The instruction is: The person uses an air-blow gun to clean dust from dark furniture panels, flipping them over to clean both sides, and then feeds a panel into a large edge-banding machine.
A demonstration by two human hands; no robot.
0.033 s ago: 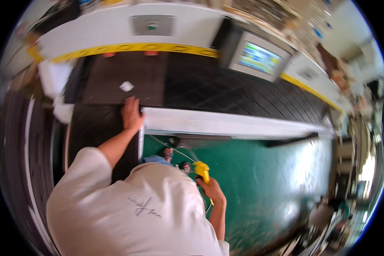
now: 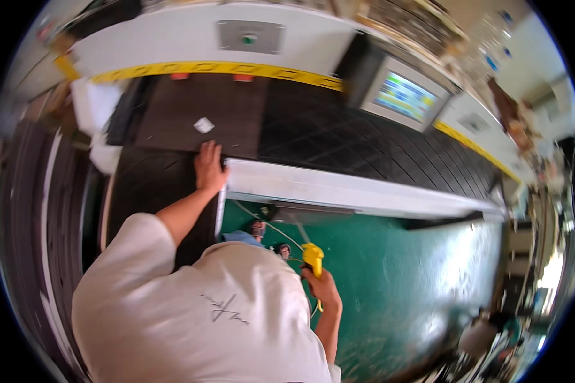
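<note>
My left hand (image 2: 209, 167) lies flat with fingers stretched out, fingertips at the near edge of a dark brown panel (image 2: 172, 121). The panel has a small white label (image 2: 204, 125) on it and lies on the black machine bed (image 2: 319, 121). Low at my right side, over the green floor, my right hand (image 2: 324, 287) is closed round the handle of a yellow air blow gun (image 2: 312, 255). A thin hose (image 2: 268, 225) runs near the gun. My palm hides part of its grip.
A white rail (image 2: 338, 182) edges the bed in front of me. Beyond the bed stands a white machine wall with yellow tape (image 2: 204, 67), a control plate (image 2: 250, 37) and a lit screen (image 2: 404, 96). Dark boards (image 2: 35, 217) are at the left. Green floor (image 2: 402, 287) stretches to the right.
The view has shifted a little, so the scene sits slightly farther right in the picture. My left hand stays at the panel's edge and my right keeps hold of the air blow gun.
</note>
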